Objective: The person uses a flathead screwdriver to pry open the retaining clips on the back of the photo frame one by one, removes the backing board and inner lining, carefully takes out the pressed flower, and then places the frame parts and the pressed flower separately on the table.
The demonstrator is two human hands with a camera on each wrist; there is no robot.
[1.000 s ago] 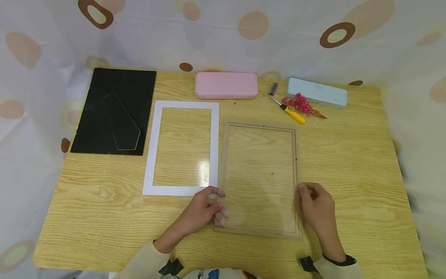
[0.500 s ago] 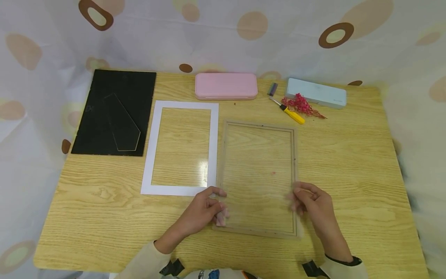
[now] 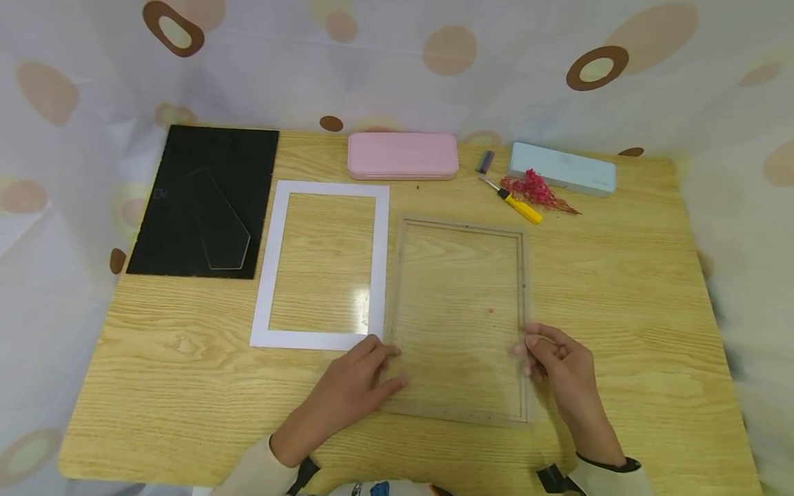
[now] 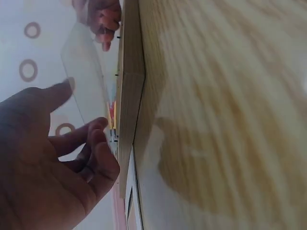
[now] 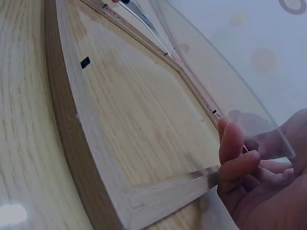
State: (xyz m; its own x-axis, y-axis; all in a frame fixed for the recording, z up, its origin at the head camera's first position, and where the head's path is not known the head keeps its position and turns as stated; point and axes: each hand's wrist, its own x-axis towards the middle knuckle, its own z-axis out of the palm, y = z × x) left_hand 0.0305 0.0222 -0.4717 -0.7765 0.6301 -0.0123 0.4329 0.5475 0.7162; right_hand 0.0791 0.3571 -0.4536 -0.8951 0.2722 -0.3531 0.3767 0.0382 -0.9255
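A transparent sheet [image 5: 230,81] is raised over a light wooden picture frame [image 5: 72,129], which lies on the table. My right hand [image 3: 561,362] pinches the sheet's right edge between thumb and curled fingers. At the opposite edge is my left hand [image 3: 347,389], its thumb and forefinger spread apart in the head view. The left wrist view shows its thumb and bent fingers at the sheet's edge. A gap separates sheet and frame in the right wrist view. A tiny reddish speck [image 3: 491,311] shows within the frame's outline.
A white mat border [image 3: 262,275] lies left of the frame, beyond it a black backing board [image 3: 180,200]. Along the back are a pink case [image 3: 403,155], a pale blue case [image 3: 577,169], a yellow-handled screwdriver [image 3: 524,207], pink dried flowers [image 3: 536,187] and a small dark block [image 3: 486,162].
My right hand has moved slightly left, and its fingers now show beneath the sheet's edge. The left hand has turned over, with its thumb and forefinger spread farther apart.
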